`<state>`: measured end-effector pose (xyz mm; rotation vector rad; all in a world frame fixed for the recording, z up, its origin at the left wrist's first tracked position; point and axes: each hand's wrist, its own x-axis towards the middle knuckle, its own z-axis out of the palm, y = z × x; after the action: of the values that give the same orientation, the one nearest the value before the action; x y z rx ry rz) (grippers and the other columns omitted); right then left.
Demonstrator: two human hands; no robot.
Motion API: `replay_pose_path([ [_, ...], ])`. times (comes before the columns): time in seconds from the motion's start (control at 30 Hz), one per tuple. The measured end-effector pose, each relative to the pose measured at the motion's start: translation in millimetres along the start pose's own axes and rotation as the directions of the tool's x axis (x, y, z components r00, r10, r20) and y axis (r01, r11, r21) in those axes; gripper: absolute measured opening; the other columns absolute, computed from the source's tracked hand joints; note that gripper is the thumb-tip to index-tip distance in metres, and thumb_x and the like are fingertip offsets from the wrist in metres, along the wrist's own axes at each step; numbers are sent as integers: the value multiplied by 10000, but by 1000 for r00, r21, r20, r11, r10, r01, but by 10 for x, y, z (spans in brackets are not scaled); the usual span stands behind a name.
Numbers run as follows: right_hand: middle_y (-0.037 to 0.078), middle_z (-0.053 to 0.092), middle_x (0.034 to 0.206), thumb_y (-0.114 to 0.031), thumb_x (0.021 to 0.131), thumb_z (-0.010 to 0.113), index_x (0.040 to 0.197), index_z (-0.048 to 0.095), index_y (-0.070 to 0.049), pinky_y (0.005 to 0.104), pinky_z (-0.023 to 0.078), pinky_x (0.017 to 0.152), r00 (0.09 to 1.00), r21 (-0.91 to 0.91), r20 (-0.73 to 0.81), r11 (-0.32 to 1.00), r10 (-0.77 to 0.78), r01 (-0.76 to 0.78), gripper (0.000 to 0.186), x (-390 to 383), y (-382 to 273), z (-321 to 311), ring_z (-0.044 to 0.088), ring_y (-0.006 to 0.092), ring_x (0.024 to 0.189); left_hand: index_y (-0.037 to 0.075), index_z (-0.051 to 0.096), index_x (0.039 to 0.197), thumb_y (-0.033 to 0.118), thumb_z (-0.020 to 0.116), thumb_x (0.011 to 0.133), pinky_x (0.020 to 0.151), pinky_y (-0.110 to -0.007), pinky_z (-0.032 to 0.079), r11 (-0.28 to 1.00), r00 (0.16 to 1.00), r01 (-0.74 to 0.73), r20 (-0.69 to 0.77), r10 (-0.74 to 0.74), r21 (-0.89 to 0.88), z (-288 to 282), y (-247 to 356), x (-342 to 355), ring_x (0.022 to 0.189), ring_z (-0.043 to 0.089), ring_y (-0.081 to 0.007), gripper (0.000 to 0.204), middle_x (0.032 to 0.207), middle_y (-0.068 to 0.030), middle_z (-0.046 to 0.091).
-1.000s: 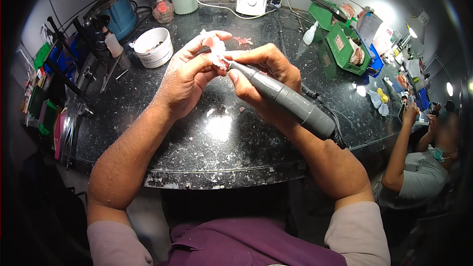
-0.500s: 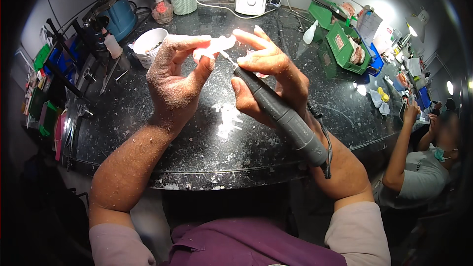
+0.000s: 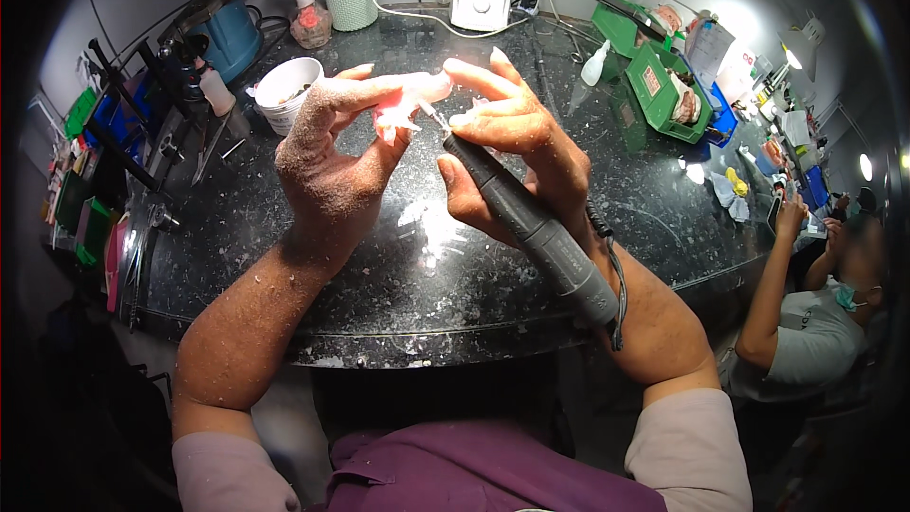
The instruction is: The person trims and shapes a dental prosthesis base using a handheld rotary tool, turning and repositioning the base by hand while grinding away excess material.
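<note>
My left hand (image 3: 332, 156), coated in pale dust, pinches a glossy pink denture (image 3: 400, 112) between thumb and fingers above the bench. Strong light washes out its detail. In my right hand (image 3: 536, 137) is a black rotary handpiece (image 3: 536, 228), gripped like a pen and slanting down toward my forearm. Its thin metal bur (image 3: 432, 114) reaches the denture's right side; whether it touches cannot be made out. My right index fingertip rests at the denture's upper right end. A cord runs from the handpiece's rear along my right wrist.
Dust and shavings speckle the black bench (image 3: 445, 308). Beyond my left hand stand a white tub (image 3: 282, 95), a glass bottle (image 3: 311, 24) and a blue machine (image 3: 232, 38). Green trays (image 3: 654, 100) with dental models are at right, near a dropper bottle (image 3: 595, 64). A co-worker (image 3: 806, 322) sits far right.
The denture has tilted slightly in my left hand, and its left part hangs a little lower. My right hand and the handpiece have shifted slightly left.
</note>
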<state>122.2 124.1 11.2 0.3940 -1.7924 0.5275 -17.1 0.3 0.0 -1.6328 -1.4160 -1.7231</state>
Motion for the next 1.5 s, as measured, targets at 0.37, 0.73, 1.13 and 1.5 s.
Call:
replay_pose_path([
  [0.37,62,659,896,-15,683,790,956,618,-84,597,346,1085,1000,5,8,1000,-9,9,331,-1,-2,1,642,309,1142,34,617,1102,41,743,823,1046,-410,453,999,999,-39,10,38,23,-20,6,12,1064,667,-218,306,1040,-114,703],
  [0.73,70,658,897,-24,693,788,959,622,-81,603,331,1092,1000,4,28,1000,-9,8,319,15,-5,-10,644,313,1137,42,597,1084,14,727,817,1087,-470,395,997,997,-74,18,74,11,-24,25,34,990,697,-193,298,1029,-94,719],
  [1.13,75,656,899,-30,708,783,972,625,-75,609,320,1095,1000,2,16,1000,6,-6,310,-5,-1,-1,648,315,1130,51,615,1089,31,743,807,1100,-494,374,993,995,-96,27,95,74,-32,10,38,1012,687,-197,310,1006,-86,721],
  [1.5,82,659,931,-22,691,791,1002,610,-74,614,327,1086,999,4,15,999,43,-43,363,-12,-5,-2,642,336,1130,34,643,1037,120,754,833,1112,-485,350,995,999,-40,39,37,87,-28,29,46,951,696,-151,247,926,-59,726],
])
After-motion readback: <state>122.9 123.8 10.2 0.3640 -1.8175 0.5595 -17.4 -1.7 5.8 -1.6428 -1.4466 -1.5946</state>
